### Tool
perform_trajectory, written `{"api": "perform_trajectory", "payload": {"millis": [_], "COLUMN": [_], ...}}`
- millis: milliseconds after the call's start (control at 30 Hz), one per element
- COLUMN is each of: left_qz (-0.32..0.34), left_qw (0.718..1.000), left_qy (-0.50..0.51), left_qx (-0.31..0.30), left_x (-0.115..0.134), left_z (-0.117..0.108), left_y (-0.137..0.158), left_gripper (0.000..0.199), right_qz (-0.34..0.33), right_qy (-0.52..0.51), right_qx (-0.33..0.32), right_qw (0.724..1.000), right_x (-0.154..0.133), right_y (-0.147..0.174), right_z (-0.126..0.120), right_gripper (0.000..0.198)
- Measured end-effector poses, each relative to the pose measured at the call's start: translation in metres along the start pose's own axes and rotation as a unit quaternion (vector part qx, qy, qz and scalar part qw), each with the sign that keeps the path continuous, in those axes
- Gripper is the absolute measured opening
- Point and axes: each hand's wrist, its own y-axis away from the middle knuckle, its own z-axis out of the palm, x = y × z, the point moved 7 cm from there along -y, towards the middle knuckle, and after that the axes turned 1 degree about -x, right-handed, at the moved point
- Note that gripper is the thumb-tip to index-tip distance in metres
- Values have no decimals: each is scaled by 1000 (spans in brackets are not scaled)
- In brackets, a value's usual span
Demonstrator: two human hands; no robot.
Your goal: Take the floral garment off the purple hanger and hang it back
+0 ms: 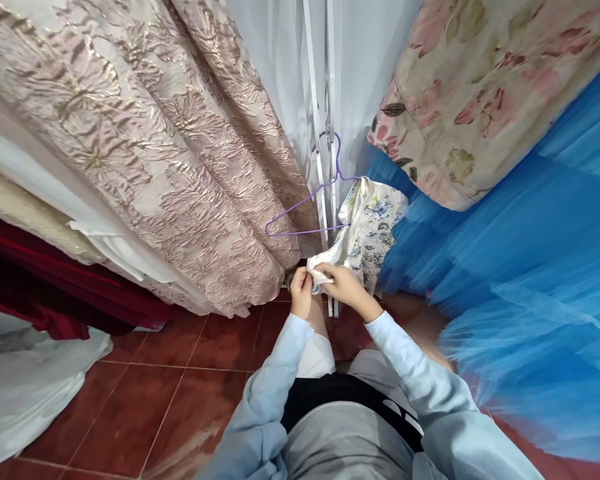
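A small white garment with blue and yellow flowers [373, 217] hangs by one side from the right arm of a purple hanger [300, 203]. The hanger's left arm is bare, and its hook sits on a white metal stand [333, 100]. My left hand [301, 292] pinches the left edge of the garment, pulled down toward me. Beside it, my right hand [344, 283] has its fingers closed on the same white cloth, a little to the right. The fingertips are partly covered by the fabric.
A pink and gold embossed gown [180, 153] hangs on the left, with dark red cloth [55, 273] beyond it. On the right hang a cream floral dress [480, 100] and blue tulle [540, 267]. Red tiles [145, 400] cover the floor.
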Motion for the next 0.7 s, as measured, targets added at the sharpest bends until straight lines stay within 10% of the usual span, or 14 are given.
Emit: {"api": "perform_trajectory", "payload": {"millis": [200, 367, 533, 700], "left_qz": [47, 76, 108, 117], "left_qw": [981, 980, 967, 914], "left_qy": [-59, -63, -117, -182], "left_qx": [-179, -174, -198, -344], "left_x": [42, 50, 53, 50], "left_z": [46, 54, 54, 71], "left_y": [-13, -41, -51, -22], "left_gripper": [56, 69, 63, 57], "right_qz": [152, 260, 243, 55], "right_qy": [-7, -1, -29, -157], "right_qx": [131, 86, 37, -96], "right_qw": [980, 962, 969, 981], "right_x": [107, 162, 138, 29], "right_y": [22, 45, 45, 43], "right_z": [-98, -97, -69, -66], "right_gripper": [32, 19, 27, 46]}}
